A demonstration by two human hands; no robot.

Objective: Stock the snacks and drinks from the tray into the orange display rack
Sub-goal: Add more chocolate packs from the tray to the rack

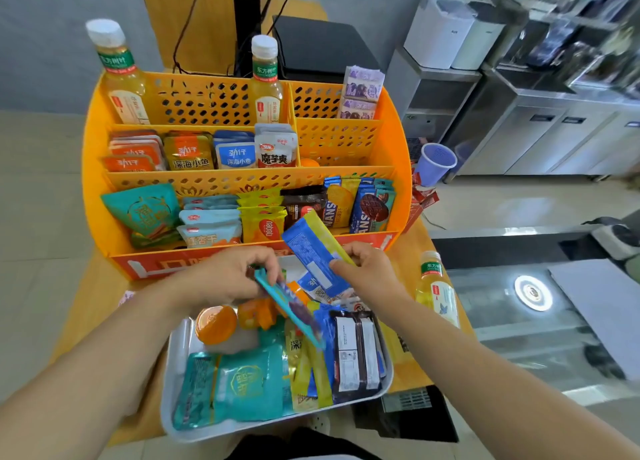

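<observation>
The blue-and-yellow snack packet (317, 251) is pinched in the right hand (363, 269), tilted over the orange display rack (93, 141) front edge. The left hand (225, 276) grips a teal packet (291, 307) above the white tray (176, 355), which lies on the bench (86, 303) just before the rack. A bottle (438, 290) stands right of the tray.

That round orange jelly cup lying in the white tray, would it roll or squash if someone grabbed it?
The round orange jelly cup lies on its side against packets in the white tray, so a nudge would probably roll it. Its shiny foil lid looks slick. The moulded shape suggests fairly stiff plastic, likely firmer than the soft packets around it.
</observation>
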